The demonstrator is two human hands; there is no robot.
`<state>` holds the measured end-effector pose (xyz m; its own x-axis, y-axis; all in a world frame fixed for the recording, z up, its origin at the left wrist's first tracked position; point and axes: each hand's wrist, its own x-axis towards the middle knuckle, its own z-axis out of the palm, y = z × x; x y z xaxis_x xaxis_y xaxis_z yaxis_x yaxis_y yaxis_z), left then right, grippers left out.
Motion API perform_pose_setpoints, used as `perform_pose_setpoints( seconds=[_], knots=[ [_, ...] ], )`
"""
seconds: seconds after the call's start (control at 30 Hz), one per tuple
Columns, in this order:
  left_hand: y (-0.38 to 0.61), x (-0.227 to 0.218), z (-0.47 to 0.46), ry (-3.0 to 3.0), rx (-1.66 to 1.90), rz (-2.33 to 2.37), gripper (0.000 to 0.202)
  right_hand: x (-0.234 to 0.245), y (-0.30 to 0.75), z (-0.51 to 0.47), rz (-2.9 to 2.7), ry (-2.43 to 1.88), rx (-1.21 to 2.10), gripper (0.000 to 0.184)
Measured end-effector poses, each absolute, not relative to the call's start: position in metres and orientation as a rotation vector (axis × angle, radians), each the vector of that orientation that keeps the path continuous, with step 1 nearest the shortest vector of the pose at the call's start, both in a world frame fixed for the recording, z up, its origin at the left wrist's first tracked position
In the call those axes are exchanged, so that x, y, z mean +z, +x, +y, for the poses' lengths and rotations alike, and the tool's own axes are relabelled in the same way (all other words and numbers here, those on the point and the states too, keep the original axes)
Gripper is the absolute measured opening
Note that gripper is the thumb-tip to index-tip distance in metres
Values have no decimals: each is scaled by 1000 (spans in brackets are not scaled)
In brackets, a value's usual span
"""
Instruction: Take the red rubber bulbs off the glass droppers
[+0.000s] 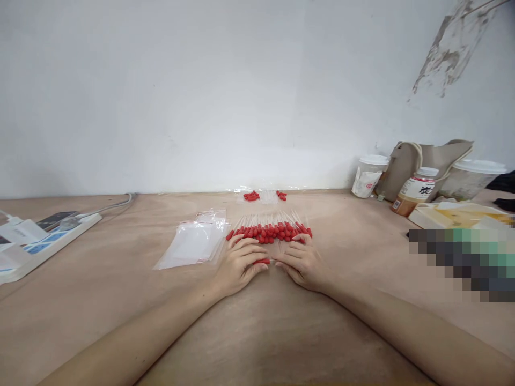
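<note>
A row of clear droppers with red bulbs [269, 230] lies side by side on the wooden table [120, 300], red ends toward me. My left hand [240, 264] rests palm down at the row's near left side, fingers stretched toward the bulbs. My right hand [301, 261] mirrors it on the near right side, fingers also flat. A single red-bulbed dropper [263, 261] lies between the fingertips of both hands, touched by them. A stack of clear plastic bags [193, 244] lies just left of my left hand.
Filled bags with red bulbs [263, 196] lie by the wall. At the left edge sit a white power strip [48, 244] and a phone. At the right stand a lidded cup [369, 175], a bottle [414, 191], a paper bag [418, 161] and a yellow box [454, 215].
</note>
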<state>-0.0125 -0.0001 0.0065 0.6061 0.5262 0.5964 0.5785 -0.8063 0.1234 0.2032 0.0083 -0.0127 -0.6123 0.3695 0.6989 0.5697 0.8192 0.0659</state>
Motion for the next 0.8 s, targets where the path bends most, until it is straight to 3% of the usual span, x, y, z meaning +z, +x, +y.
perform_pose_setpoints(
  seconds=[0.8],
  knots=[
    [-20, 7, -15, -2825, -861, -900, 23, -4, 200, -6, -2328, -549, -474, 18]
  ],
)
